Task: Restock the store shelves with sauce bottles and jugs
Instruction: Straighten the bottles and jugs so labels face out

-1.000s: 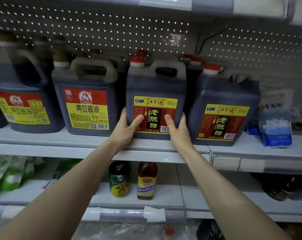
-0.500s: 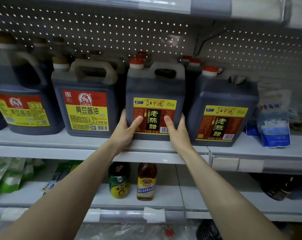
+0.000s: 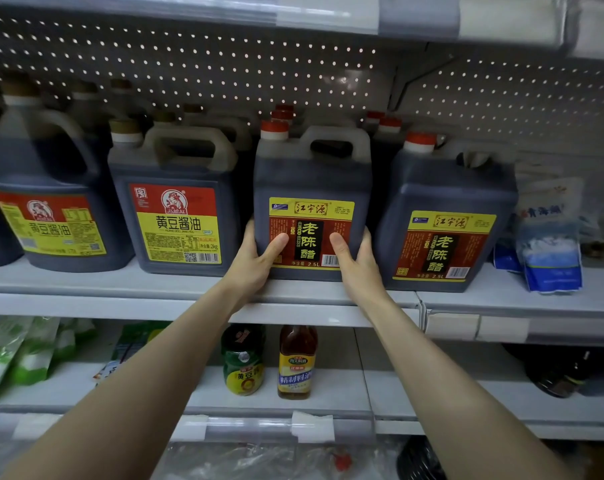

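Observation:
A dark vinegar jug [image 3: 312, 181] with a red cap and a yellow-red label stands at the front of the middle shelf [image 3: 85, 289]. My left hand [image 3: 255, 261] grips its lower left corner, thumb across the label. My right hand [image 3: 357, 261] grips the lower right corner the same way. A matching vinegar jug [image 3: 446, 216] stands tilted just to its right. Two soy sauce jugs [image 3: 175, 209] [image 3: 44, 202] stand to its left. More red caps show behind.
Blue-white bags [image 3: 550, 247] lie at the shelf's right end. On the shelf below stand a green jar [image 3: 243, 362] and a small amber bottle [image 3: 297, 362], with green packets [image 3: 19, 351] at the left and a dark object at the right. A perforated back panel closes the rear.
Both hands keep the same hold on the vinegar jug. The jug stays at about the same place on the shelf; only the view shifts slightly.

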`<action>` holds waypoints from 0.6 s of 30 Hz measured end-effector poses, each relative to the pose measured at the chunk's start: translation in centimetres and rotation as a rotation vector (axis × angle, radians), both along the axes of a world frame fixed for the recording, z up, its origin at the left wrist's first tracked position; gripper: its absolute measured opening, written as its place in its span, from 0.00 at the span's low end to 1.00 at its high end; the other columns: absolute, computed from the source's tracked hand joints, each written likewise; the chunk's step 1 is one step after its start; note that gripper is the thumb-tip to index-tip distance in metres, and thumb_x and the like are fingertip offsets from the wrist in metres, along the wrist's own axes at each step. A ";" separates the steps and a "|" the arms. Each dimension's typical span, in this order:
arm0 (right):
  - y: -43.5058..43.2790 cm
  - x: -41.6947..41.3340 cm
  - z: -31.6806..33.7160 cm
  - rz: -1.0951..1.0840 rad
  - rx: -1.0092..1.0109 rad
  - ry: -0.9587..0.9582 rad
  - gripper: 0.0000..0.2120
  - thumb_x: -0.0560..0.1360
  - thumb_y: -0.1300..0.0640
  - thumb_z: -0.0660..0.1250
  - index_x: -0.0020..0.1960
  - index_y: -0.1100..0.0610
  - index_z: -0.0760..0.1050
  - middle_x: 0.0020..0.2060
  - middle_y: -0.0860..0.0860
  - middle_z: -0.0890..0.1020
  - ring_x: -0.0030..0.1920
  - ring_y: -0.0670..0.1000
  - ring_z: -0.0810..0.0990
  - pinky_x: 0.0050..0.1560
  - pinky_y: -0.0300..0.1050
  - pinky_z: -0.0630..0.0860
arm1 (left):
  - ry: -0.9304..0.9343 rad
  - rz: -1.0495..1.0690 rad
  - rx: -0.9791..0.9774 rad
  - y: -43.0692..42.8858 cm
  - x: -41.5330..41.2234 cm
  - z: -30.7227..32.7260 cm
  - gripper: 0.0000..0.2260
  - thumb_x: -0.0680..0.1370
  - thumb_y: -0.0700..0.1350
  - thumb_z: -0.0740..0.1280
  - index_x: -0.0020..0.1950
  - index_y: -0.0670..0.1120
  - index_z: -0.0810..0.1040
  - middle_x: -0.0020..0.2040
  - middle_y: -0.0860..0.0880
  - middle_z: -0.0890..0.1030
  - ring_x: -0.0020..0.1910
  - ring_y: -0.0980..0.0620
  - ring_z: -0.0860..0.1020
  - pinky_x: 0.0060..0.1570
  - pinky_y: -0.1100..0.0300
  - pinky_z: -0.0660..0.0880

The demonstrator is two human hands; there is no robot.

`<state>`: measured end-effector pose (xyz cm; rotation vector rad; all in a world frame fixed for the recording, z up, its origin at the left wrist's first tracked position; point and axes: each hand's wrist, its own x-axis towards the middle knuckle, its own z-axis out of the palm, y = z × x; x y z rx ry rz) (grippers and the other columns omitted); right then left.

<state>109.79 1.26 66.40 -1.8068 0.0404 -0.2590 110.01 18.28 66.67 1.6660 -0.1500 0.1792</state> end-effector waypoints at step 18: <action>-1.9 -7.8 3.4 -0.012 -0.043 -0.014 0.26 0.80 0.47 0.60 0.75 0.54 0.61 0.71 0.52 0.70 0.68 0.47 0.69 0.60 0.35 0.63 | 0.002 0.182 0.210 -0.2 -6.7 2.1 0.24 0.80 0.48 0.64 0.74 0.43 0.63 0.70 0.46 0.70 0.66 0.50 0.70 0.61 0.61 0.67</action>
